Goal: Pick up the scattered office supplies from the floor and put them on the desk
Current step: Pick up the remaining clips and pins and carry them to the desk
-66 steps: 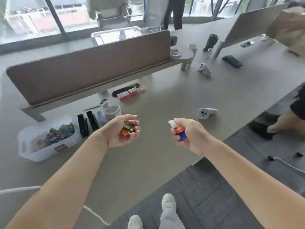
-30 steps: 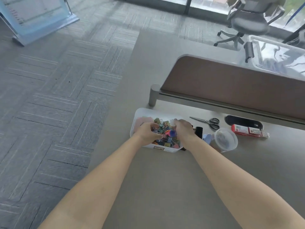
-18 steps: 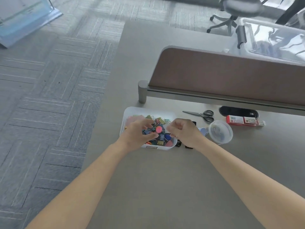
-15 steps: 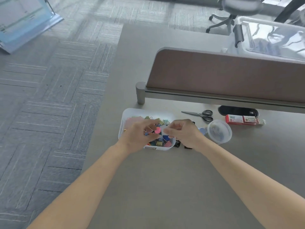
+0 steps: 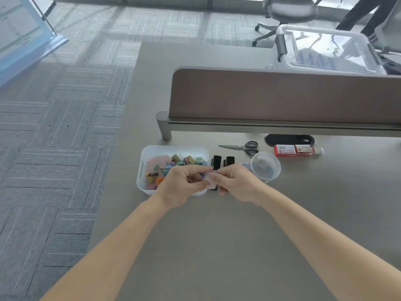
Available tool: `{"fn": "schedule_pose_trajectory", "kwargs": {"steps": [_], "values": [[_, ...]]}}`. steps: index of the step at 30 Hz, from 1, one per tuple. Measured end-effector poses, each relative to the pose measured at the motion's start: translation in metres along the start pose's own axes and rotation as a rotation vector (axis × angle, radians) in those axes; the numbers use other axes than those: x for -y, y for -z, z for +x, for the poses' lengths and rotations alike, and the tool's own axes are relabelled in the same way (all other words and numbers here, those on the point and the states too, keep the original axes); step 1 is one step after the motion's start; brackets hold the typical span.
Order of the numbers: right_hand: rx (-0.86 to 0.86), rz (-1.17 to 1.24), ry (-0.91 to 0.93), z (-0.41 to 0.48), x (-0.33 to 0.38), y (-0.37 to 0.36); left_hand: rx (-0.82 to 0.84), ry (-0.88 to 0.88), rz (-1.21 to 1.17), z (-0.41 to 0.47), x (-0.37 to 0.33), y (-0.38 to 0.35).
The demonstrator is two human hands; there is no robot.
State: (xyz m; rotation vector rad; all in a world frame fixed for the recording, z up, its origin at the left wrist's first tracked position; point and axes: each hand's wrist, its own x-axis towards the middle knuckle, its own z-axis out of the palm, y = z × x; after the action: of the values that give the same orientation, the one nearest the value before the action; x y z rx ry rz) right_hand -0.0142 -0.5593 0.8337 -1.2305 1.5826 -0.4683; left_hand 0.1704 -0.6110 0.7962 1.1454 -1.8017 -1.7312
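Head view: left hand (image 5: pixel 182 186) and right hand (image 5: pixel 237 184) grip pale scrap (image 5: pixel 209 180) over grey desk (image 5: pixel 217 246) by carpet (image 5: pixel 54 148).

On the desk (image 5: pixel 217 246), a bin (image 5: pixel 143 168) sits near the left edge, with binder clips (image 5: pixel 184 160) and a battery (image 5: pixel 152 174) in it. To its right lie two staplers (image 5: pixel 217 161) side by side, then a round tub (image 5: pixel 265 168). Behind the tub lie scissors (image 5: pixel 240 147), with staple boxes (image 5: pixel 297 150) to their right (a cable slot (image 5: pixel 289 140) just behind). A divider panel (image 5: pixel 282 96) stands behind everything. The left hand (image 5: pixel 182 187) and right hand (image 5: pixel 236 185) meet over the bin's near right corner, pinching a small piece (image 5: pixel 209 178) between them.
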Motion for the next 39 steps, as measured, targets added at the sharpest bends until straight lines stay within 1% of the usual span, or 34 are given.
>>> {"fn": "schedule_pose_trajectory", "kwargs": {"steps": [2,5,6,9,12,14,16,19,24,26,30,32,35,37,39], "values": [[0.015,0.041,-0.001,-0.004,-0.003,0.002,-0.009,-0.021,0.018,-0.002,-0.004,-0.004],[-0.056,0.288,-0.017,-0.004,-0.012,0.002,-0.045,-0.023,0.037,-0.002,-0.008,-0.008],[-0.072,0.331,-0.023,-0.004,-0.015,0.001,-0.05,-0.021,0.054,-0.001,-0.009,-0.009],[-0.067,0.318,-0.02,-0.006,-0.022,-0.003,-0.001,-0.027,0.12,-0.003,-0.012,-0.017],[-0.026,0.325,-0.009,-0.012,-0.023,-0.005,0.043,-0.026,0.143,-0.004,-0.011,-0.024],[-0.033,0.395,-0.031,-0.014,-0.026,-0.007,0.044,-0.035,0.142,-0.004,-0.012,-0.029],[-0.061,0.492,-0.093,-0.014,-0.031,-0.009,0.051,-0.05,0.139,-0.005,-0.013,-0.035],[-0.089,0.588,-0.168,-0.013,-0.041,-0.008,0.041,-0.05,0.193,-0.003,-0.009,-0.045],[-0.147,0.726,-0.175,-0.023,-0.049,0.001,-0.029,-0.031,0.178,0.002,-0.005,-0.06],[-0.17,0.654,-0.152,-0.026,-0.055,0.003,-0.067,-0.004,0.128,0.004,-0.006,-0.064],[-0.247,0.344,-0.103,-0.024,-0.066,0.008,-0.019,0.128,-0.061,0.007,-0.004,-0.065],[-0.251,0.271,-0.101,-0.022,-0.066,0.008,-0.024,0.183,-0.121,0.007,-0.003,-0.063],[-0.225,0.226,-0.057,-0.019,-0.059,0.002,-0.109,0.24,-0.255,0.003,-0.001,-0.06],[-0.234,0.179,-0.001,-0.016,-0.054,-0.004,-0.187,0.298,-0.363,0.002,0.003,-0.058],[-0.25,0.13,0.047,-0.013,-0.049,-0.009,-0.222,0.34,-0.47,0.0,0.009,-0.054]]}}
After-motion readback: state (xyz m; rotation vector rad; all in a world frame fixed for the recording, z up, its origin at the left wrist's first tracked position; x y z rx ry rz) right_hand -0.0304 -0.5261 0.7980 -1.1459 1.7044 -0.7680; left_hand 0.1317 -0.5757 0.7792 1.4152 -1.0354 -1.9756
